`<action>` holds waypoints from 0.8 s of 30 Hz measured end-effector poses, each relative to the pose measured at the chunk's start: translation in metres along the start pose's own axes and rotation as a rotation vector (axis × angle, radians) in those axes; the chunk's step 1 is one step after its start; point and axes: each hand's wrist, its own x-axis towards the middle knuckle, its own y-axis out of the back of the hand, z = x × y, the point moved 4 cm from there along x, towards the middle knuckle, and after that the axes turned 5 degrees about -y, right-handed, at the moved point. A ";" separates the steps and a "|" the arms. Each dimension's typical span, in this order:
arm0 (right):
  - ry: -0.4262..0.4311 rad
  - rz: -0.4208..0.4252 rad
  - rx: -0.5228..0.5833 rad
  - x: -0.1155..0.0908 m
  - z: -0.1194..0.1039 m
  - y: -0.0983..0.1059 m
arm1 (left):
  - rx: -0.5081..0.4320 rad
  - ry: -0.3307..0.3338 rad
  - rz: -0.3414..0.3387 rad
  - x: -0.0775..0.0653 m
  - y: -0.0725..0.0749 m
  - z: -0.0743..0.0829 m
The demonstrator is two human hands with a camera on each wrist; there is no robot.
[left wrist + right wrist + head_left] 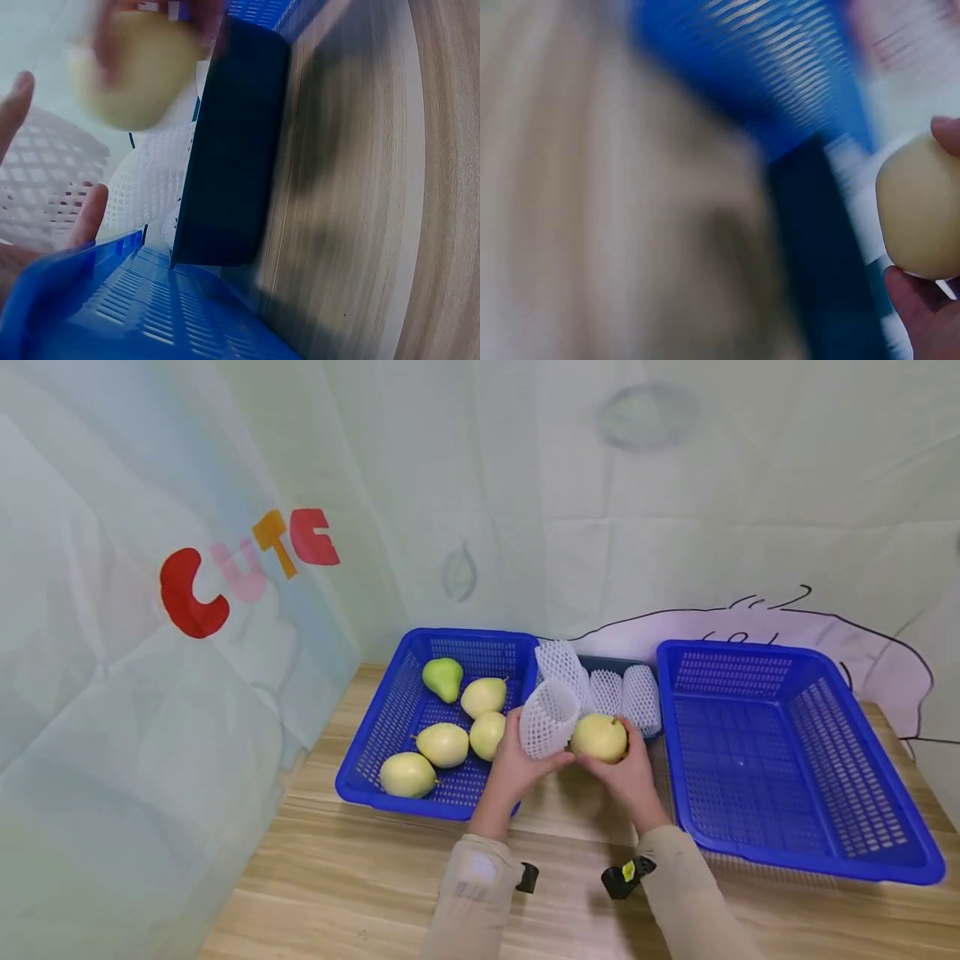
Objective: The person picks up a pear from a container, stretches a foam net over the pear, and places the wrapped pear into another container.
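Observation:
In the head view my left hand grips a white foam net sleeve, its round mouth spread and tilted up toward the right. Beside it my right hand holds a pale yellow pear between thumb and fingers, stem at the upper right. Pear and sleeve are close together, the pear outside the sleeve. The left wrist view shows the sleeve between left thumb and fingers, with the pear blurred. In the right wrist view, right fingers and thumb clasp the pear from both sides.
A blue basket on the left holds several yellow pears and one green pear. A dark box with more foam sleeves stands behind the hands. Another blue basket stands at right on the wooden table.

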 end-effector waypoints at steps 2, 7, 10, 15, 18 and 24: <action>0.012 0.013 0.100 0.001 -0.026 0.004 | 0.006 -0.004 0.005 0.000 0.000 0.000; 0.089 0.003 0.299 -0.004 -0.085 0.016 | 0.012 0.007 -0.008 0.000 0.000 0.000; 0.114 -0.028 0.397 -0.011 -0.106 0.020 | 0.013 0.006 -0.016 0.001 -0.001 0.000; 0.158 -0.095 0.487 -0.021 -0.121 0.019 | 0.041 -0.003 -0.026 0.000 -0.001 0.000; 0.182 -0.160 0.437 -0.024 -0.123 0.015 | 0.068 -0.003 -0.037 0.000 -0.001 -0.001; 0.219 -0.250 0.290 -0.025 -0.121 0.010 | 0.077 -0.004 -0.049 -0.001 -0.001 0.000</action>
